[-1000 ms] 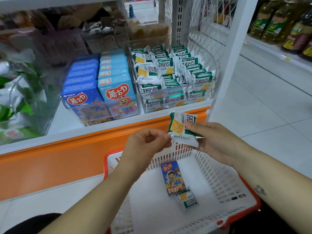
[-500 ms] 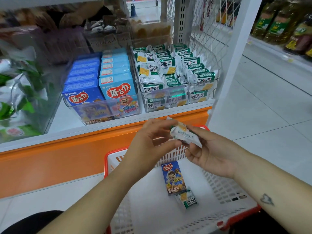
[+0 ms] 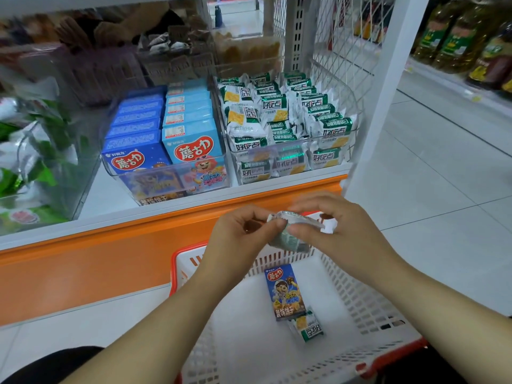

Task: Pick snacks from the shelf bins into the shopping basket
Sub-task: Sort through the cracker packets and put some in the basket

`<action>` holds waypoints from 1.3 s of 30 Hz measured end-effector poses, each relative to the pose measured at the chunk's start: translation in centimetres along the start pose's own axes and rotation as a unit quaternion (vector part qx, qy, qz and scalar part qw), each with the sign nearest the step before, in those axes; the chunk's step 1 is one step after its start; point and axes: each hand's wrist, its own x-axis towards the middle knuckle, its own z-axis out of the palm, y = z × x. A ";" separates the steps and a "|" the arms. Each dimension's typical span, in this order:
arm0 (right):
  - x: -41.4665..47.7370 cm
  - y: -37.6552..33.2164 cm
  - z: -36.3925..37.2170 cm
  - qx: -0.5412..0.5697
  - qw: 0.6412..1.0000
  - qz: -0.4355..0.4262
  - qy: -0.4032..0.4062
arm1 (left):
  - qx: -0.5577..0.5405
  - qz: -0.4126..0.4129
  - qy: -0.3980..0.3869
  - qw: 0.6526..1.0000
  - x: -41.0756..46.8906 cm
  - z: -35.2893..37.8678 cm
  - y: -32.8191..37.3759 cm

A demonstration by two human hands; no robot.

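A small green and white cracker packet [image 3: 291, 239] is held above the far end of the white shopping basket [image 3: 368, 303]. My left hand [image 3: 243, 236] pinches its left end and my right hand [image 3: 329, 225] grips its top and right side. Inside the basket lie a dark blue biscuit box [image 3: 284, 291] and one more cracker packet [image 3: 307, 325]. On the shelf behind, a clear bin [image 3: 288, 156] holds several of the same cracker packets, and another clear bin [image 3: 166, 178] holds blue biscuit boxes.
The orange shelf front [image 3: 110, 259] runs just beyond the basket. A white upright post [image 3: 379, 106] and wire mesh stand at the right of the bins. Oil bottles [image 3: 457, 31] line a far shelf across the tiled aisle. Green bags [image 3: 25, 162] fill a left bin.
The packet has been turned from facing me to edge-on and lowered slightly. My left hand has closed in and taken hold of its left end. My right hand now covers it from above.
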 end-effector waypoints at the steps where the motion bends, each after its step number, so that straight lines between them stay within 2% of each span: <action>1: -0.1 0.0 0.1 0.039 0.999 -0.002 -0.002 | -0.010 0.001 -0.003 1.000 0.0 0.0 0.0; 8: 0.2 1.2 0.6 0.101 0.995 0.001 -0.018 | -0.063 -0.023 -0.011 0.998 0.1 0.1 -1.0; 10: 0.8 2.2 0.6 0.101 0.994 0.020 -0.022 | -0.023 -0.029 -0.033 0.999 0.4 -0.2 -2.1; 12: 1.6 4.5 0.8 0.065 0.996 0.058 -0.028 | 0.076 -0.068 -0.068 0.992 0.9 -0.5 -3.7; 15: 2.4 10.8 1.8 -0.078 0.988 0.119 -0.064 | 0.235 -0.151 -0.043 0.959 1.4 -0.8 -7.4; 17: 2.1 15.6 3.0 -0.195 0.961 0.157 -0.115 | 0.363 -0.128 -0.017 0.923 1.4 -1.1 -10.5; 19: 1.6 19.7 4.3 -0.284 0.926 0.196 -0.152 | 0.480 -0.097 -0.023 0.871 1.5 -1.2 -13.4; 23: 1.3 24.5 7.3 -0.329 0.895 0.253 -0.162 | 0.555 -0.120 -0.044 0.822 2.4 -0.8 -16.7; 27: 1.1 26.7 9.4 -0.305 0.886 0.286 -0.199 | 0.597 -0.177 -0.076 0.779 3.4 0.0 -19.3; 33: 2.5 25.0 7.0 -0.231 0.906 0.301 -0.188 | 0.580 -0.204 -0.014 0.789 4.5 3.3 -19.5; 36: 3.0 21.8 4.4 -0.182 0.929 0.276 -0.166 | 0.528 -0.251 -0.015 0.811 4.9 4.2 -17.3; 39: 3.5 18.0 1.9 -0.156 0.956 0.211 -0.132 | 0.455 -0.298 -0.058 0.837 6.2 4.6 -13.7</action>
